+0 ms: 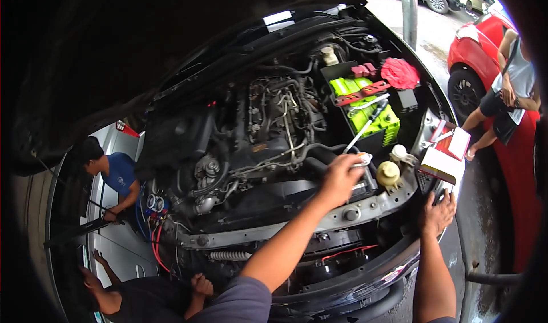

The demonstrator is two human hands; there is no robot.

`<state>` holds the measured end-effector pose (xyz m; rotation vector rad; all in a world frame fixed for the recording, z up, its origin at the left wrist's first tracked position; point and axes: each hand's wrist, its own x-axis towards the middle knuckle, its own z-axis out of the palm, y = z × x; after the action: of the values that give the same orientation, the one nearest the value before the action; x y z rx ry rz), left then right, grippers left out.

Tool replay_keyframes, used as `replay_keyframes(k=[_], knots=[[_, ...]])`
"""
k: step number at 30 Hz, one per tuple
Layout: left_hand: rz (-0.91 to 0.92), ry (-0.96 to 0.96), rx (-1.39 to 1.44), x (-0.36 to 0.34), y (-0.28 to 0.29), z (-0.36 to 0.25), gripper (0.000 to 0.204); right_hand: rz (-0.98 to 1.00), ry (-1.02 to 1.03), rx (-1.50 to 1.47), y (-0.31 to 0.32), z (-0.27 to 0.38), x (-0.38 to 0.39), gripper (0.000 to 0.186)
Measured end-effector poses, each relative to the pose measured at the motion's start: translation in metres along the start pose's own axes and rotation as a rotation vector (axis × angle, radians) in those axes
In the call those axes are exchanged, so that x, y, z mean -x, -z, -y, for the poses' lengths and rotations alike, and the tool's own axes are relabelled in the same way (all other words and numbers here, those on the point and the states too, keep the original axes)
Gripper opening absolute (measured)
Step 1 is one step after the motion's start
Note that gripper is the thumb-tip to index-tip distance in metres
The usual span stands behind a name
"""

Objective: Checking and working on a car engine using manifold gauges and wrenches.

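I lean over an open engine bay [274, 129]. My left hand [341, 177] reaches in at the front right of the bay. Its fingers are closed around the lower end of a long silver tool [365, 126] that slants up over a bright green battery [374, 117]. A white cap [364, 158] sits just beside the fingers. My right hand [438, 211] lies flat, fingers spread, on the car's front right corner and holds nothing. Just above it is a red and white box [448, 150].
A red cloth [399, 73] and a red bracket [361, 93] lie by the battery, and a yellowish reservoir [388, 173] is close to my left hand. Gauges with hoses [155, 203] hang at the left. A person in blue [117, 174] and another person [142, 297] work there. A third person leans on a red car [485, 60].
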<state>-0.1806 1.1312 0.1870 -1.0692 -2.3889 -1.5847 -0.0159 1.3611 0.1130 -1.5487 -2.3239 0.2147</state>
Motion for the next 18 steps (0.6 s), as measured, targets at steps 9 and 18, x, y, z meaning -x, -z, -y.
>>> replay_keyframes(k=[9,18], knots=[[-0.300,0.828,-0.207,0.060,0.173,0.134,0.020,0.067,-0.050,0.006,0.013,0.009,0.006,0.056],[0.382,1.135,-0.313,0.030,0.191,0.179,0.021,0.048,-0.055,0.015,0.012,0.008,0.006,0.053]])
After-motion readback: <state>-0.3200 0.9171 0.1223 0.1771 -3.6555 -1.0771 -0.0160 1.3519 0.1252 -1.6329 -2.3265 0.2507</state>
